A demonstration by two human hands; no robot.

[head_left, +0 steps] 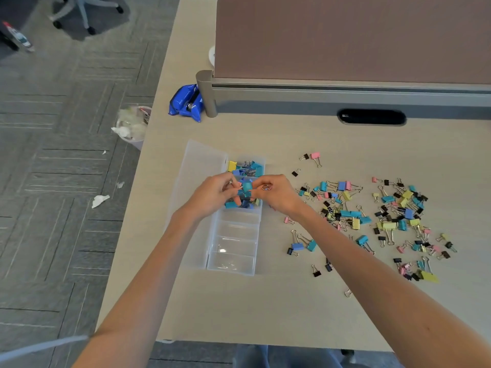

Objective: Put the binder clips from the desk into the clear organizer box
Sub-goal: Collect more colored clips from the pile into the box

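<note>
Left hand [216,193]: over the box's second compartment, fingertips pinched on one wire handle of a teal clip [247,186], steadying it for the drop.
Right hand [275,193]: pinches the clip's other side, a wire loop showing at the fingers; both hands seem to be folding the handles, likely so it packs flat.
Organizer box [233,264]: lid swung open to the left; far two compartments hold clips, near ones empty, probably filling far to near.
Loose binder clips [398,216]: scattered on the desk [265,309] just right of the box, within easy reach; most of the job remains.
</note>
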